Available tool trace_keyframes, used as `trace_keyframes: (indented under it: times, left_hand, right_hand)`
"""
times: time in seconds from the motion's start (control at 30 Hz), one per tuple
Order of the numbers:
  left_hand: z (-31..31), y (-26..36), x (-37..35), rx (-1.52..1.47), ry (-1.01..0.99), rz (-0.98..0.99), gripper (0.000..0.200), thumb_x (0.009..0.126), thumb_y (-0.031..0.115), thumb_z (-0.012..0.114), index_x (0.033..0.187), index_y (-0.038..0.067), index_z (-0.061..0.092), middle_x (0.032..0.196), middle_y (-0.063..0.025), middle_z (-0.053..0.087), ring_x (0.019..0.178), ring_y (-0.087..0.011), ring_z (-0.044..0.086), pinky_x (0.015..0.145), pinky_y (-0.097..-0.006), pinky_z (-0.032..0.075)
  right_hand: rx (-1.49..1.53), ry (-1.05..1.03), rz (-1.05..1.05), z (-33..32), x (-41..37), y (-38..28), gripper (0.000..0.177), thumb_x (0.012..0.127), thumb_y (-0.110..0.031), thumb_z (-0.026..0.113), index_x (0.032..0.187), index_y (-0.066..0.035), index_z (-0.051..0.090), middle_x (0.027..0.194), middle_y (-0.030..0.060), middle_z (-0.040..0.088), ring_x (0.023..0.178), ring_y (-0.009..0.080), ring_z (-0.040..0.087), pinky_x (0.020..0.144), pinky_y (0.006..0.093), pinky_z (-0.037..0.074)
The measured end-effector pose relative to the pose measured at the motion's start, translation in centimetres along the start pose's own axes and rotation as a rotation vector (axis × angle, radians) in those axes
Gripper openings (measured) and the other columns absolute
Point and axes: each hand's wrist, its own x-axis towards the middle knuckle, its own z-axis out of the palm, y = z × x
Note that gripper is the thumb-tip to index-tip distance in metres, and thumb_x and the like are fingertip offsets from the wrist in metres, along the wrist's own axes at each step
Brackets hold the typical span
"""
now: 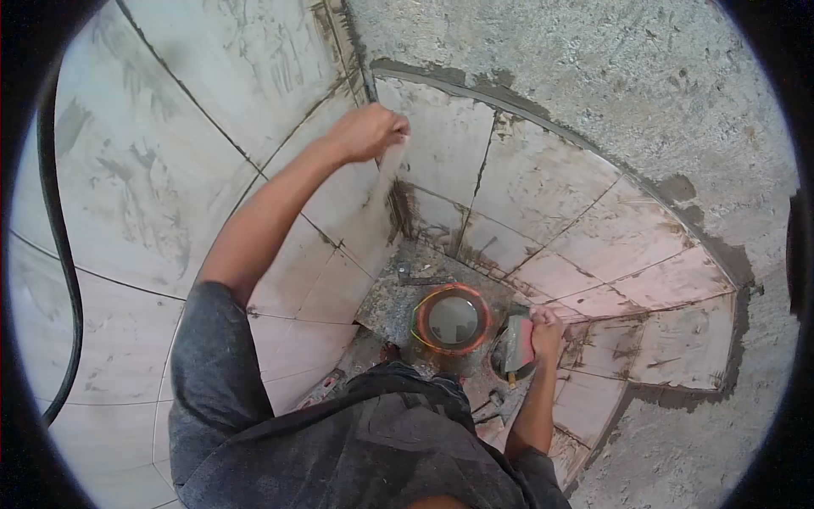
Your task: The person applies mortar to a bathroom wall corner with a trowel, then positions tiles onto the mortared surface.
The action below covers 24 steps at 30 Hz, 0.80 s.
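Note:
My left hand (373, 132) is raised at the tiled wall corner, its fingers closed round a pale, blurred strip (391, 166) that hangs down against the tiles (356, 191). Lower on the right, my right hand (548, 326) grips a flat grey and red tool (519, 341), which it holds over a dark round container. Between the hands, on the floor, stands an orange-rimmed bucket (487, 319) with greyish liquid in it. Brown smears and dark joint lines mark the wall tiles.
Rough grey cement (593, 51) borders the tiles above and at the right. A black cable or hose (64, 229) runs down the far left. Small tools (490, 405) lie on the dirty floor near my feet, and another object (404, 271) lies by the corner.

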Motion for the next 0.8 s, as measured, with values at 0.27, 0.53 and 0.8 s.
trace_keyframes:
  times: [0.27, 0.53, 0.8]
  left_hand:
    - [-5.3, -6.2, 3.2, 0.047, 0.040, 0.077, 0.019, 0.090, 0.020, 0.061, 0.095, 0.001, 0.061, 0.083, -0.0199, 0.063, 0.083, -0.0399, 0.060, 0.074, -0.0457, 0.046]
    - [-6.2, -9.0, 4.4, 0.043, 0.081, 0.076, 0.020, 0.091, 0.019, 0.059, 0.102, 0.002, 0.060, 0.088, -0.0206, 0.064, 0.086, -0.0413, 0.060, 0.076, -0.0462, 0.047]
    - [-5.5, -9.6, 5.0, 0.215, 0.054, -0.019, 0.015, 0.091, 0.017, 0.056, 0.095, 0.003, 0.060, 0.088, -0.0197, 0.064, 0.086, -0.0415, 0.061, 0.074, -0.0502, 0.047]
  right_hand:
    - [0.053, 0.036, 0.102, -1.2, -3.8, 2.6, 0.024, 0.094, -0.021, 0.064, 0.102, 0.001, 0.067, 0.090, 0.0061, 0.069, 0.085, 0.0138, 0.060, 0.079, 0.0287, 0.047]
    - [-0.081, 0.217, 0.107, -5.0, -7.0, 5.9, 0.016, 0.095, -0.014, 0.061, 0.090, 0.000, 0.067, 0.077, -0.0011, 0.061, 0.070, 0.0083, 0.052, 0.064, 0.0269, 0.044]
    - [0.037, 0.225, 0.252, -3.6, -8.1, 4.3, 0.016, 0.095, -0.012, 0.058, 0.082, -0.004, 0.063, 0.071, -0.0032, 0.057, 0.065, 0.0069, 0.046, 0.059, 0.0258, 0.040]
